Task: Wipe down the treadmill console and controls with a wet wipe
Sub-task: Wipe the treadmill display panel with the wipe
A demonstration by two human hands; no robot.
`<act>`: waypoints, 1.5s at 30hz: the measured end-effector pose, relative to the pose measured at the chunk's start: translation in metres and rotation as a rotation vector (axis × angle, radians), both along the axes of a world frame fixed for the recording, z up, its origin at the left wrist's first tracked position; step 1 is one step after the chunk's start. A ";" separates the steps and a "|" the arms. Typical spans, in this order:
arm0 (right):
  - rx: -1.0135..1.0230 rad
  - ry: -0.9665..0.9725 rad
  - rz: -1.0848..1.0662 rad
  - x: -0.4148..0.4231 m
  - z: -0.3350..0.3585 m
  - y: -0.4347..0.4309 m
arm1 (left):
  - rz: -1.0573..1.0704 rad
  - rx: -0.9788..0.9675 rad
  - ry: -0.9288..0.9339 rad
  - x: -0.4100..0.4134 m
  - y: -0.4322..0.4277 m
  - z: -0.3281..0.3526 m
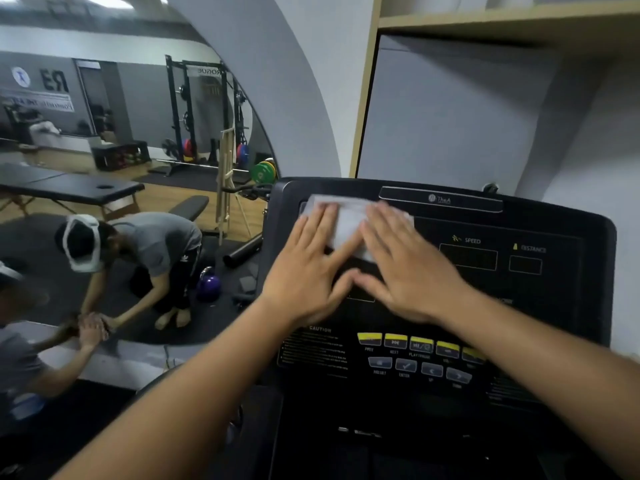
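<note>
The black treadmill console point(561, 237) fills the right half of the head view, with SPEED and DISTANCE displays at its upper right. A white wet wipe point(346, 220) lies flat on the console's upper left part. My left hand point(308, 268) and my right hand point(405, 268) both press on the wipe with fingers spread and flat, thumbs nearly touching. The wipe's lower part is hidden under my palms. Below my hands sit a row of yellow buttons point(420, 342) and a row of grey buttons point(419, 368).
A large wall mirror point(121, 168) on the left reflects the gym: a massage table, a squat rack, weight plates, a purple kettlebell and a crouching person. A wooden shelf frame point(367, 98) rises behind the console. A CAUTION label point(315, 348) is at the console's lower left.
</note>
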State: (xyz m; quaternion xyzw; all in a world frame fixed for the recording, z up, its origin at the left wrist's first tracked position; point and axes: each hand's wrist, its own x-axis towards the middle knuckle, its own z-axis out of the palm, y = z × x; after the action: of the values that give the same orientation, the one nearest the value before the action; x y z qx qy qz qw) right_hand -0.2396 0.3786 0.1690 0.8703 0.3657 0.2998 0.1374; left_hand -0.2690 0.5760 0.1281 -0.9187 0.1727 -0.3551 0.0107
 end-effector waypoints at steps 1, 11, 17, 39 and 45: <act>0.015 0.000 -0.032 0.007 0.014 0.005 | 0.019 -0.032 0.014 0.006 0.001 0.013; -0.101 0.041 0.165 -0.028 -0.076 -0.006 | 0.010 -0.050 0.110 -0.063 0.002 -0.074; -0.078 -0.048 0.073 0.011 0.003 0.022 | 0.030 -0.075 0.019 -0.007 0.009 0.004; -0.131 0.022 0.180 -0.027 -0.056 0.024 | 0.237 -0.163 0.084 -0.075 -0.006 -0.079; -0.171 -0.022 0.162 -0.008 -0.032 0.042 | 0.304 -0.116 0.080 -0.049 0.008 -0.029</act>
State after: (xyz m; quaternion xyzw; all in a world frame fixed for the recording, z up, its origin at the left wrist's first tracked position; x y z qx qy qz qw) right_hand -0.2475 0.4205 0.1373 0.8198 0.4574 0.2871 0.1906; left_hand -0.3175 0.5840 0.0991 -0.9468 0.0112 -0.3217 0.0044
